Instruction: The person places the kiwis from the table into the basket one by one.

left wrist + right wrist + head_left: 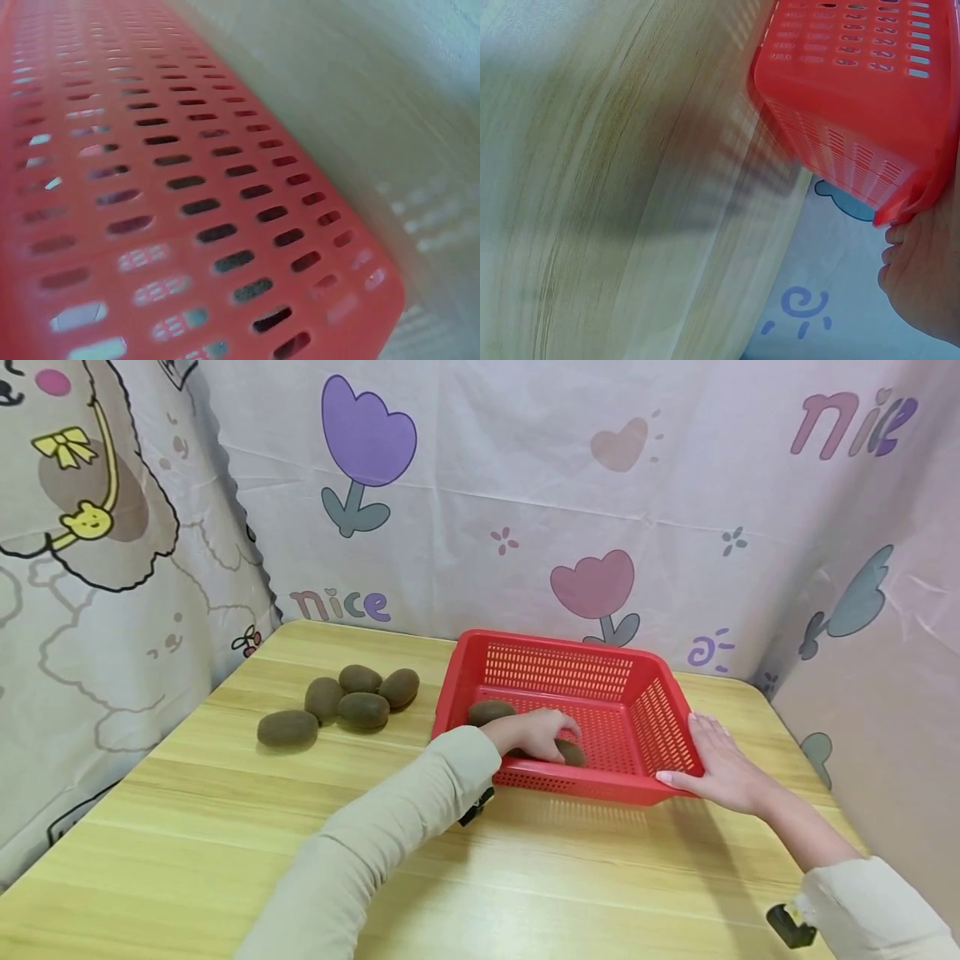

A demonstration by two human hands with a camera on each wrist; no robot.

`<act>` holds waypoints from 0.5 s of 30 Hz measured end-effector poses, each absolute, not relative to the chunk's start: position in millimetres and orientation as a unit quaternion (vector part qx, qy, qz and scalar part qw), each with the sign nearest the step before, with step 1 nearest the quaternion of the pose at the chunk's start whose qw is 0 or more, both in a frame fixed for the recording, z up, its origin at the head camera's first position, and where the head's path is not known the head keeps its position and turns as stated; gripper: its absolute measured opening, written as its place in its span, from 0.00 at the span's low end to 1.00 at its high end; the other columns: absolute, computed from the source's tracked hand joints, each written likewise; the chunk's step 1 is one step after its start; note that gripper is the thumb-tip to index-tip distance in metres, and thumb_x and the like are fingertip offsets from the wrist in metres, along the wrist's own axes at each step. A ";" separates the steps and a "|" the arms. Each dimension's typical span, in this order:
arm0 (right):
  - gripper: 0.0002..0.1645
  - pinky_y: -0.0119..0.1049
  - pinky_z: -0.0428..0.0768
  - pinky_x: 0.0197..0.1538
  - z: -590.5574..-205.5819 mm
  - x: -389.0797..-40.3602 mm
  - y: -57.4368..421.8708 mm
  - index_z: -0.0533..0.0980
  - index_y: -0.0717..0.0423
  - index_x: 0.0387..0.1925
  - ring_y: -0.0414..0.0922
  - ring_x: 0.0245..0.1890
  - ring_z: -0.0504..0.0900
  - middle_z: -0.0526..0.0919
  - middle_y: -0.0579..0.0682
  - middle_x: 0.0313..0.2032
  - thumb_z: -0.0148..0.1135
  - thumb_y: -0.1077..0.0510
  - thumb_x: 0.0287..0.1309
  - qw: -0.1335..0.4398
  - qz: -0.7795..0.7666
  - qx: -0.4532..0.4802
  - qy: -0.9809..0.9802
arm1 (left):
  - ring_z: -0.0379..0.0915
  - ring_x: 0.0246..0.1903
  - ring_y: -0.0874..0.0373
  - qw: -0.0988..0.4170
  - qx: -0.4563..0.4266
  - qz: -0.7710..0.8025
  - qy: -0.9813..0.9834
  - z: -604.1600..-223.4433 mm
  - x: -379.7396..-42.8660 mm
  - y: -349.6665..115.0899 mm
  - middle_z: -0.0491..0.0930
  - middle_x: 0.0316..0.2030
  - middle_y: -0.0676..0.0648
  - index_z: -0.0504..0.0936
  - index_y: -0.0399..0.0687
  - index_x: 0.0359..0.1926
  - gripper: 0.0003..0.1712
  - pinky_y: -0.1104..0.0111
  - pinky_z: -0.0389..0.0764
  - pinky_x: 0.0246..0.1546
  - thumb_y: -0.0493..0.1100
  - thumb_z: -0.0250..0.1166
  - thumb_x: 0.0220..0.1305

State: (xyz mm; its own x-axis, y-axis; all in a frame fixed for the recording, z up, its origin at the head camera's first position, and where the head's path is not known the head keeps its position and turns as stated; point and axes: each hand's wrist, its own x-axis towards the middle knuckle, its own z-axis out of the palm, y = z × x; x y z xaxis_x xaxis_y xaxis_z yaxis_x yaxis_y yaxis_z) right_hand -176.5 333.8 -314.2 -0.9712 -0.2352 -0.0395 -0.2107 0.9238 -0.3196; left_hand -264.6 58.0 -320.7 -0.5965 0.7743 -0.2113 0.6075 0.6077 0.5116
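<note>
A red plastic basket (536, 789) with slotted walls stands on the table. Inside its left half lies a kiwi (491, 711), and a second kiwi (572, 752) is at my left hand (538, 732). That hand reaches over the front rim, its fingers curled at the second kiwi, which they partly cover. Something dark brown shows under the palm, mostly hidden. My right hand (723, 768) holds the basket's front right corner, thumb on the front rim and fingers along the right side. In the left wrist view the basket wall (172, 161) blocks the left hand.
Several kiwis (363, 711) lie grouped on the wooden table (225, 827), left of the basket. A printed curtain (480, 460) hangs behind the table and along both sides. Small black devices (791, 927) sit at both sleeves.
</note>
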 end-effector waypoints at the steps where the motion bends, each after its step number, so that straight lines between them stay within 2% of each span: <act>1: 0.66 0.70 0.43 0.63 -314.3 -176.8 334.0 0.35 0.72 0.69 0.71 0.67 0.39 0.41 0.76 0.67 0.60 0.35 0.50 0.038 -0.159 -0.115 0.980 | 0.66 0.60 0.54 0.202 0.396 0.205 0.872 -318.9 -264.6 56.3 0.70 0.61 0.45 0.70 0.44 0.61 0.29 0.65 0.70 0.58 0.40 0.64 0.58; 3: 0.66 0.70 0.43 0.63 -314.5 -177.0 334.1 0.35 0.73 0.68 0.71 0.67 0.39 0.41 0.76 0.67 0.60 0.35 0.50 0.038 -0.159 -0.117 0.980 | 0.66 0.60 0.54 0.186 0.383 0.227 0.876 -315.0 -263.8 52.6 0.70 0.61 0.45 0.70 0.44 0.61 0.29 0.65 0.69 0.59 0.42 0.65 0.57; 6: 0.66 0.70 0.43 0.63 -315.1 -177.3 334.3 0.35 0.73 0.68 0.71 0.67 0.39 0.41 0.76 0.67 0.60 0.35 0.50 0.038 -0.159 -0.117 0.980 | 0.70 0.54 0.54 0.168 0.358 0.265 0.879 -309.9 -261.5 46.4 0.71 0.61 0.46 0.70 0.45 0.61 0.30 0.65 0.72 0.56 0.44 0.65 0.57; 9: 0.66 0.70 0.43 0.63 -315.2 -177.1 334.4 0.35 0.73 0.68 0.71 0.67 0.39 0.41 0.76 0.67 0.60 0.35 0.50 0.039 -0.161 -0.116 0.979 | 0.69 0.51 0.56 0.151 0.346 0.291 0.879 -304.2 -257.2 39.6 0.70 0.61 0.48 0.69 0.48 0.62 0.31 0.65 0.73 0.55 0.45 0.65 0.58; 15: 0.66 0.70 0.43 0.64 -315.0 -176.6 334.6 0.35 0.73 0.68 0.71 0.67 0.38 0.41 0.76 0.67 0.60 0.35 0.50 0.038 -0.163 -0.115 0.979 | 0.62 0.63 0.57 0.103 0.359 0.304 0.876 -297.4 -247.0 24.6 0.68 0.63 0.50 0.68 0.53 0.63 0.33 0.58 0.67 0.63 0.48 0.66 0.57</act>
State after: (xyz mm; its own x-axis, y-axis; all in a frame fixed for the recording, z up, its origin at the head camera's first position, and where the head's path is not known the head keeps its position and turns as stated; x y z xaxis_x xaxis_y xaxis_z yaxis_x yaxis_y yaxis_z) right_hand -176.6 334.6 -315.0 -0.9705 -0.2381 -0.0377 -0.2131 0.9203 -0.3280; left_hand -247.0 24.6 -297.4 -0.7208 0.6921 0.0377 0.5671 0.5576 0.6063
